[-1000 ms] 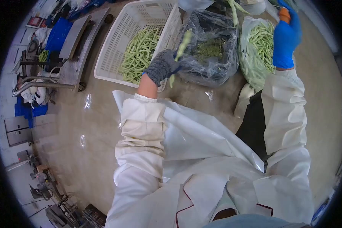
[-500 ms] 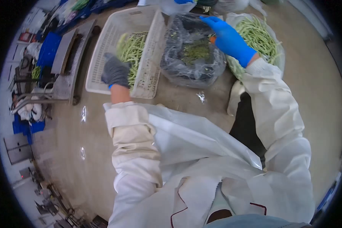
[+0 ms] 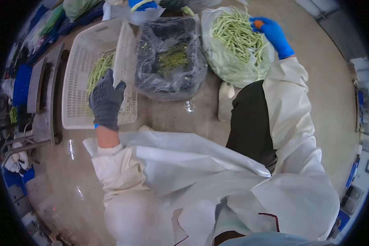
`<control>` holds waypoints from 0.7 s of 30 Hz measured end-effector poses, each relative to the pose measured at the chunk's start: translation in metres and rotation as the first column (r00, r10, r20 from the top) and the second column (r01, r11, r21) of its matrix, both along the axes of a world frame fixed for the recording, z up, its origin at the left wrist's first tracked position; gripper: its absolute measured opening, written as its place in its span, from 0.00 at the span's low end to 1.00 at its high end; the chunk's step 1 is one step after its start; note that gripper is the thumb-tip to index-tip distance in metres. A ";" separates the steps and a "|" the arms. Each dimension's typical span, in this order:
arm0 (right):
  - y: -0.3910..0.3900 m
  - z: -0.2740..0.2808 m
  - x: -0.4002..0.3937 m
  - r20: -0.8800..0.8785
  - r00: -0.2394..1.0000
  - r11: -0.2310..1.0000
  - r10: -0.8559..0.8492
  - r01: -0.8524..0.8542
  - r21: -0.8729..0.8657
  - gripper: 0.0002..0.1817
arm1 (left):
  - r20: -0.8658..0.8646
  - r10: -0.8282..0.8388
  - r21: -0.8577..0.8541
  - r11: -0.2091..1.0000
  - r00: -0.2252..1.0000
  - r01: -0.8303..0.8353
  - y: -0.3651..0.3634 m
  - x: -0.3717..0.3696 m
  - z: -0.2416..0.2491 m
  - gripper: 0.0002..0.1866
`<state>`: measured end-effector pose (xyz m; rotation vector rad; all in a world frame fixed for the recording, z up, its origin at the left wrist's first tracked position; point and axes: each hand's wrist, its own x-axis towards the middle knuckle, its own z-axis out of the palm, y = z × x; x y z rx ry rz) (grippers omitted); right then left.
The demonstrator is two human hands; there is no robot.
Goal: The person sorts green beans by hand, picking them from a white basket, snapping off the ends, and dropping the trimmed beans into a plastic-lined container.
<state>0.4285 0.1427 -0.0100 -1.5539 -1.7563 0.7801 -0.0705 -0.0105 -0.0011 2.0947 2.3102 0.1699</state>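
My left hand (image 3: 107, 99), in a grey glove, is over the front right part of a white slatted crate (image 3: 69, 98). Its thumb stands apart from the fingers and nothing shows in it. Long green beans (image 3: 101, 69) lie in the crate beyond and beside the glove. On the right, my right hand (image 3: 273, 36), in a blue glove, is closed on a small orange object (image 3: 258, 24), mostly covered by the fingers. That hand is at the right edge of a clear plastic bag (image 3: 233, 74) filled with green beans (image 3: 238, 35).
Between crate and bag stands a plastic-lined container (image 3: 171, 88) with green scraps (image 3: 173, 58). Another person's blue-gloved hand (image 3: 145, 5) is at the top edge. A metal cart (image 3: 45, 100) stands left. My dark trouser leg (image 3: 252, 123) is below the bag.
The view has shifted, so the containers appear further left. My right hand has moved from above the lined container to the far side of the bean bag. My left hand has drawn back towards me.
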 end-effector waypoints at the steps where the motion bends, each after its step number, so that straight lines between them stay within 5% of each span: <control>1: 0.004 -0.030 0.018 -0.096 0.995 1.000 0.006 -0.009 -0.028 0.17 | 0.019 -0.044 0.010 0.999 0.999 0.044 0.000 0.000 -0.008 0.30; 3: 0.006 -0.085 0.045 0.138 0.990 0.993 0.000 0.016 -0.113 0.17 | 0.051 -0.134 0.033 0.991 0.990 0.133 0.004 -0.003 -0.028 0.29; 5: 0.003 -0.143 0.056 0.120 0.992 0.970 -0.033 0.060 -0.236 0.16 | 0.044 -0.129 -0.066 0.989 0.991 0.132 0.007 0.007 -0.024 0.29; 6: 0.007 -0.187 0.064 0.244 0.970 1.000 -0.010 0.008 0.007 0.17 | 0.023 -0.130 -0.096 0.987 0.991 0.132 0.010 0.011 -0.024 0.29; 7: 0.001 -0.218 0.060 0.354 0.935 0.998 -0.011 -0.011 0.060 0.22 | -0.001 -0.131 -0.129 0.983 0.991 0.130 0.011 0.014 -0.025 0.30; 8: -0.013 -0.236 0.046 0.349 0.934 0.996 0.073 -0.084 0.017 0.25 | 0.002 -0.129 -0.141 0.982 0.992 0.128 0.013 0.014 -0.029 0.29; 9: -0.029 -0.232 0.025 0.365 0.881 0.946 0.301 -0.226 -0.233 0.27 | 0.002 -0.127 -0.160 0.979 0.992 0.125 0.016 0.017 -0.030 0.29; 11: -0.057 -0.264 -0.007 0.173 0.791 0.805 0.586 -0.544 -0.239 0.26 | 0.002 -0.118 -0.199 0.973 0.993 0.116 0.018 0.026 -0.028 0.29; 12: -0.065 -0.237 -0.023 0.215 0.772 0.781 0.598 -0.501 -0.373 0.23 | -0.018 -0.106 -0.224 0.970 0.994 0.099 0.020 0.034 -0.023 0.27; 16: -0.027 -0.228 -0.021 0.311 0.895 0.920 0.320 -0.215 -0.329 0.20 | 0.042 -0.158 -0.172 0.972 0.987 0.163 0.023 0.034 -0.035 0.27; 19: 0.005 -0.236 -0.007 0.251 0.966 0.978 -0.058 0.105 -0.179 0.20 | 0.048 -0.164 -0.242 0.955 0.985 0.170 0.026 0.036 -0.033 0.27; 21: 0.033 -0.250 0.004 0.334 0.940 0.981 -0.065 0.121 -0.150 0.25 | 0.063 -0.140 -0.245 0.958 0.988 0.152 0.026 0.041 -0.033 0.26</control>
